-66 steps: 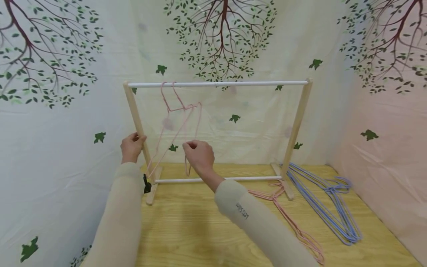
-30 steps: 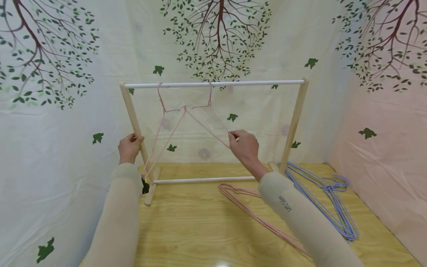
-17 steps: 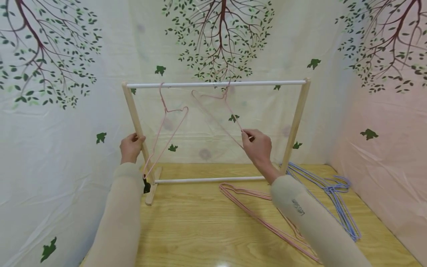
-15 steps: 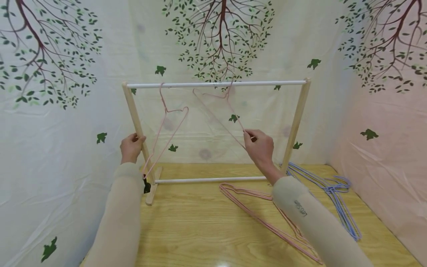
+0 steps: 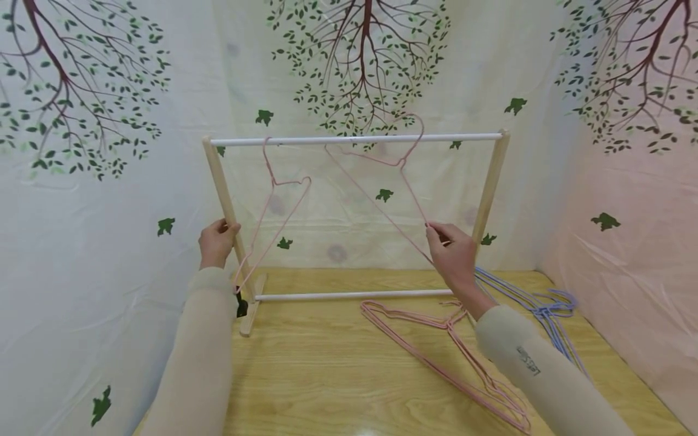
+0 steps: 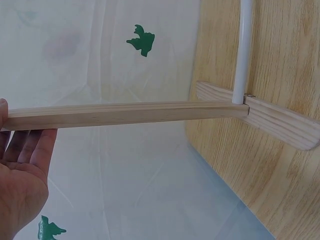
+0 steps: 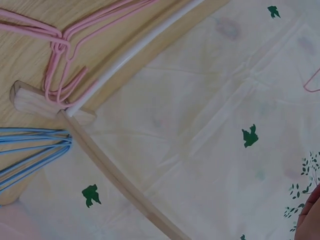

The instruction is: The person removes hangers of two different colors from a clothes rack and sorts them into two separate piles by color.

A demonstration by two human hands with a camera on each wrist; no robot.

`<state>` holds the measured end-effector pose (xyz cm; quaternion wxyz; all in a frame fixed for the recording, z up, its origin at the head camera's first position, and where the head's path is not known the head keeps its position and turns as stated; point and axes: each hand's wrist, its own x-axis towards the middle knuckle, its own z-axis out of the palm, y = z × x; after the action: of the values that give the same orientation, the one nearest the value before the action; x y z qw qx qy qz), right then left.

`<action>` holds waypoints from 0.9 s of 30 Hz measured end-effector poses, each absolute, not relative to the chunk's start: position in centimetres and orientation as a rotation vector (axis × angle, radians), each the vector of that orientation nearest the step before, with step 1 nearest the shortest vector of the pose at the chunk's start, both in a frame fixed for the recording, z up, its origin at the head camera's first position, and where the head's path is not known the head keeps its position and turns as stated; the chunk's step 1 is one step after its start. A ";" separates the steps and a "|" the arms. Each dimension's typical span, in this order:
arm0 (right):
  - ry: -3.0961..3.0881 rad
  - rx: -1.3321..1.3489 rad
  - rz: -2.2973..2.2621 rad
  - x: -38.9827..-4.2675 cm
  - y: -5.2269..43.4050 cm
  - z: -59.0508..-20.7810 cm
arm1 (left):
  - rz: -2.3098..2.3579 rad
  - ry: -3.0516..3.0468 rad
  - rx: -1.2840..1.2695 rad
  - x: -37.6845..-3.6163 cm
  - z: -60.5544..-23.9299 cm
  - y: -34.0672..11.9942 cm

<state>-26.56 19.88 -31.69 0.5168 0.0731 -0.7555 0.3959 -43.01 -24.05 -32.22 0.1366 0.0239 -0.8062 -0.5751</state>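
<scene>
A wooden clothes rack with a white top rail (image 5: 349, 140) stands on the table. My left hand (image 5: 216, 243) grips its left post (image 5: 217, 177); in the left wrist view, the fingers (image 6: 44, 145) lie against this post (image 6: 125, 113). My right hand (image 5: 454, 254) pinches a pink clothes hanger (image 5: 414, 194) by its sloping arm, with its hook standing above the rail. Another pink hanger (image 5: 269, 166) hangs from the rail near the left post. Only an edge of my right hand (image 7: 309, 215) shows in the right wrist view.
Several pink hangers (image 5: 449, 326) lie on the wood-grain table (image 5: 305, 375) before the rack's right foot. Several blue hangers (image 5: 545, 312) lie farther right, partly behind my sleeve. A white lower bar (image 5: 349, 295) joins the feet. A small black object (image 5: 242, 304) sits by the left foot.
My right hand has moved right with the pink hanger, away from the hanging one. The hanger's hook has risen from the rail to above it. My left hand has stayed on the post.
</scene>
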 end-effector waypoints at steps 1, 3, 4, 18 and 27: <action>-1.809 0.180 0.948 -26.4 20.1 -31.9 | -1.665 -2.333 0.068 -43.0 -32.2 -24.1; -1.797 0.188 0.944 -25.9 20.6 -32.2 | -1.661 -2.333 0.067 -43.0 -32.2 -24.1; -1.791 0.193 0.940 -25.7 20.9 -32.4 | -1.660 -2.333 0.067 -43.0 -32.2 -24.1; -1.818 0.210 0.904 -21.0 20.4 -33.4 | -1.654 -2.338 0.051 -42.9 -32.0 -24.2; -1.887 0.219 0.909 -20.5 22.6 -36.6 | -1.695 -2.344 0.053 -43.3 -32.0 -24.3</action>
<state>-20.50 22.56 -36.57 0.4950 0.0904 -0.7786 0.3749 -43.31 -24.27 -31.96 0.1239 0.0181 -0.8040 -0.5813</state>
